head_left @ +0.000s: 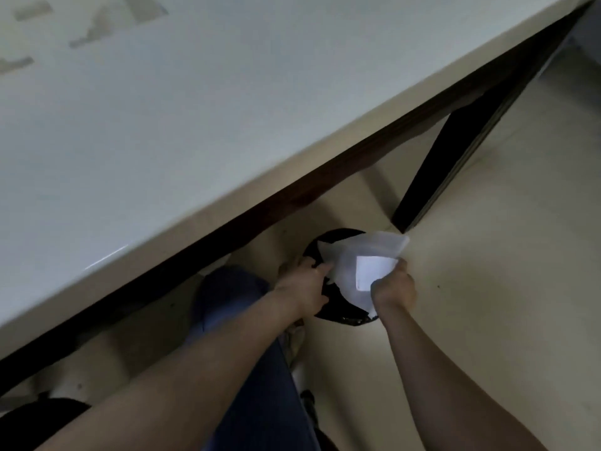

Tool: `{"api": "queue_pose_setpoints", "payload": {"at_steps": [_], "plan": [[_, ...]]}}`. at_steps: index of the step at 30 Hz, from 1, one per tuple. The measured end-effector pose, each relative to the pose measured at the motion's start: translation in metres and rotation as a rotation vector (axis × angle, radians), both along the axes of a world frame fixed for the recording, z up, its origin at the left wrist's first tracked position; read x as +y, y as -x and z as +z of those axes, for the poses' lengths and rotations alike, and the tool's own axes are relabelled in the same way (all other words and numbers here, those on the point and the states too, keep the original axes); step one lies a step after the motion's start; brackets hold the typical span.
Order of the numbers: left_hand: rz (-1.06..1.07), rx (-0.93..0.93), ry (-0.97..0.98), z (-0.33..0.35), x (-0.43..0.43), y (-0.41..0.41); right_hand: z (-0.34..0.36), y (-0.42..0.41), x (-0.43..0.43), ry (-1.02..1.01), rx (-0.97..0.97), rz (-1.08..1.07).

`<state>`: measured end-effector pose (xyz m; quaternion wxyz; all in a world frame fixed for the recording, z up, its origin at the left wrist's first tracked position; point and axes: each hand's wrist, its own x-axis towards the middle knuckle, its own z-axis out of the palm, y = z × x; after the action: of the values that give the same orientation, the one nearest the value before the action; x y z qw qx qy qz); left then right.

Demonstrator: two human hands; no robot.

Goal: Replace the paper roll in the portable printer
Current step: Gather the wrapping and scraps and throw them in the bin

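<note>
While the big white table point(162, 125) fills the top of the view, the printer and the paper roll do not show anywhere, so I cannot tell where they are. Below the table is the pale floor point(504, 239), and a dark table leg point(455, 164) stands on it. A round black bin point(338, 309) sits on the floor near that leg. Both hands hold a thin white wrapper point(361, 252) right over the bin. The left hand point(305, 288) pinches its left edge, and the right hand point(395, 289) grips its lower corner. A small white label point(372, 271) is on the wrapper. This looks like throwing rubbish away. To do it well, hold the wrapper over the middle of the bin, push it down low, then let go with both hands so it does not float out onto the floor.
</note>
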<state>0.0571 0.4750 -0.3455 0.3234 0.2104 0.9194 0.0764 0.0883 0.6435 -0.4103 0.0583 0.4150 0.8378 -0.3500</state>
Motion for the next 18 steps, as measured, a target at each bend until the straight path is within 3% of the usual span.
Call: {"api": "queue_pose_setpoints", "payload": {"at_steps": [6, 10, 12, 15, 18], "plan": [[0.008, 0.002, -0.029, -0.026, -0.013, 0.012, -0.052, 0.029, -0.021, -0.112, -0.328, 0.289], [-0.006, 0.018, -0.020, -0.031, -0.024, 0.010, -0.073, 0.034, -0.042, 0.131, -0.468, 0.301], [-0.008, 0.031, -0.003, -0.030, -0.031, 0.010, -0.074, 0.028, -0.050, 0.156, -0.420, 0.277], [0.002, 0.046, 0.003, -0.020, -0.039, 0.004, -0.062, 0.009, -0.056, 0.024, -0.158, 0.238], [0.053, 0.089, -0.103, 0.009, -0.048, 0.001, -0.030, -0.003, -0.057, 0.115, 0.036, 0.141]]}}
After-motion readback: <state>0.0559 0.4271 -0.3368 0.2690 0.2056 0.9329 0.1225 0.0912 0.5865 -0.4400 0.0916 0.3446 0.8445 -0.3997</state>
